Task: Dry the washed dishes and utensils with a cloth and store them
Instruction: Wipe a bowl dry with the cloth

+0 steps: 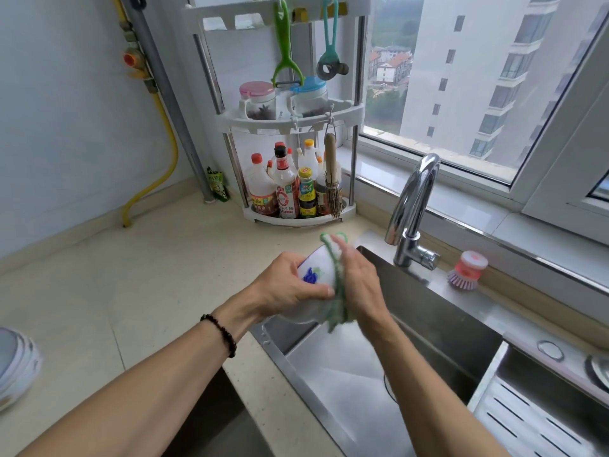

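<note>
My left hand [283, 285] grips a white bowl [316, 272] with a blue pattern, held on its side over the left edge of the steel sink [438, 328]. A green and white cloth [339, 288] lies against the bowl's open side. My right hand [362, 285] presses the cloth to the bowl, its fingers mostly straight and pointing up. The cloth's lower end hangs down below the hands. Much of the bowl's inside is hidden by the cloth and my right hand.
A stack of white dishes [14, 367] sits on the counter at the far left. In the corner a rack [296, 120] holds bottles and jars. The tap [412, 209] rises behind the sink, a pink dish brush [466, 270] beside it. A slotted drain tray [534, 420] lies at lower right.
</note>
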### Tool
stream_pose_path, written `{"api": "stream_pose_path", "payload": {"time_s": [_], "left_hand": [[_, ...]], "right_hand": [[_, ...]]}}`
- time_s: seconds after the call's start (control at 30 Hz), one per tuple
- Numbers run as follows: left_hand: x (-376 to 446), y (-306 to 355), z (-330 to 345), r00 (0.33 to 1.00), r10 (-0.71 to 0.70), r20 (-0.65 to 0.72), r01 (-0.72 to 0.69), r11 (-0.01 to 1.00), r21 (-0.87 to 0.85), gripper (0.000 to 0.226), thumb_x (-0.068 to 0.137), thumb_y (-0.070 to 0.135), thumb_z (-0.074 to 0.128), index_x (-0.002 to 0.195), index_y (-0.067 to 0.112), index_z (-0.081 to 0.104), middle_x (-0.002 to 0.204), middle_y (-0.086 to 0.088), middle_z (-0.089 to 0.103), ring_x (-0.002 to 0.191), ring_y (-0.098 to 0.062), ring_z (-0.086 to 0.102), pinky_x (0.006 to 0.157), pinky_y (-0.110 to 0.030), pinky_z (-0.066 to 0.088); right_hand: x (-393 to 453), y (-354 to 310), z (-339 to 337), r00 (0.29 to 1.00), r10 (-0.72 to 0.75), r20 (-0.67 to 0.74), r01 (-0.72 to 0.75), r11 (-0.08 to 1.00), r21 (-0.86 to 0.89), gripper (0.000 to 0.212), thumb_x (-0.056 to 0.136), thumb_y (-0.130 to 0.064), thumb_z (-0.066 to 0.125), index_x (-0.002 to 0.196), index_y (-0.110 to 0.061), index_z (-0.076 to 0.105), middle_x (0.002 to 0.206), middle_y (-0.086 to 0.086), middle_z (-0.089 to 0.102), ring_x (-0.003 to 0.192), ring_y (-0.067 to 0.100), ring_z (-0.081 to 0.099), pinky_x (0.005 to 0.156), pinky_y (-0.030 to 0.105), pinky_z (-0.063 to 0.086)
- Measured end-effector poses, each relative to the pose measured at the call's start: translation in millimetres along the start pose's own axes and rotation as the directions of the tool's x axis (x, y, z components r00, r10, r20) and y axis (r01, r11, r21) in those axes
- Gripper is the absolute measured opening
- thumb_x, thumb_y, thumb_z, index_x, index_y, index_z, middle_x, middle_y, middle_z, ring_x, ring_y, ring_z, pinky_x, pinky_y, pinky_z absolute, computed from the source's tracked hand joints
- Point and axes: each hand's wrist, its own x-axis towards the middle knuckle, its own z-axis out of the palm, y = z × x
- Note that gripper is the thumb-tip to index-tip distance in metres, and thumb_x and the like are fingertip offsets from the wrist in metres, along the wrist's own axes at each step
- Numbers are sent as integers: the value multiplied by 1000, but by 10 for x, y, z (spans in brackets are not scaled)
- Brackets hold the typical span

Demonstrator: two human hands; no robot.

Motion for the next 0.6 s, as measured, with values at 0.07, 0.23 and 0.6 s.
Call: {"api": "stream_pose_path", "payload": {"time_s": [0.07,0.23,0.6], "left_hand": [[1,27,43,999,0,-35,0,1000,-12,17,80,10,81,91,0,73,80,-6,76,75,-20,73,63,-26,56],[38,125,-7,998,-1,-69,-3,998,-59,20,81,7,80,92,-7,72,81,-11,75,72,-21,71,62,-31,57],[-71,170,-159,999,39,0,-39,998,-48,14,78,4,81,89,-1,73,81,-9,75,74,-20,72,62,-29,57]], "right_hand": [[98,-26,-25,999,22,-47,-20,999,43,36,102,-50,44,110,-28,72,105,11,69,89,22,71,76,40,60],[-58,-8,118,980,-158,-119,148,985,-94,46,92,-60,38,125,-44,66,125,-3,61,108,19,63,95,49,53],[-68,-130,105,992,-16,-127,23,998,58,30,97,-47,49,112,-38,73,117,12,68,100,26,68,88,48,56]]}}
